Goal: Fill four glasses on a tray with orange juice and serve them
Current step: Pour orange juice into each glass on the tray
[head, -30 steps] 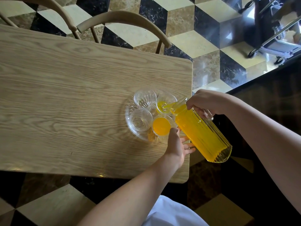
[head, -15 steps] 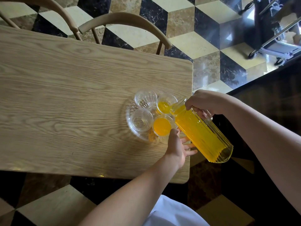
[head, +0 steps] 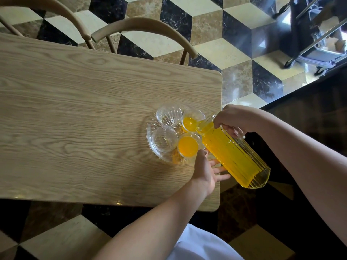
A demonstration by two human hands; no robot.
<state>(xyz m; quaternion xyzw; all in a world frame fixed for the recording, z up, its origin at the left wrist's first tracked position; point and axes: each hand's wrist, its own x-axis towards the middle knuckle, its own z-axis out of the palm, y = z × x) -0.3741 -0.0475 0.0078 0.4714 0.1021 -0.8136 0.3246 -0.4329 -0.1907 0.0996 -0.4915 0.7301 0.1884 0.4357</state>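
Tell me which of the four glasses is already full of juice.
The near-right glass, beside the left hand. Juice nearly reaches its rim; the far-right glass is partly filled, the left two empty.

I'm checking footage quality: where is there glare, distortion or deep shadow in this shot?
Head view: glare washes the floor at upper right by the cart; wide-angle bending curves the table edges; the lower right is in deep shadow; the pitcher and glasses are sharp.

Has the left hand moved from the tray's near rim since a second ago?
No. The left hand stays at the tray rim by the table edge.
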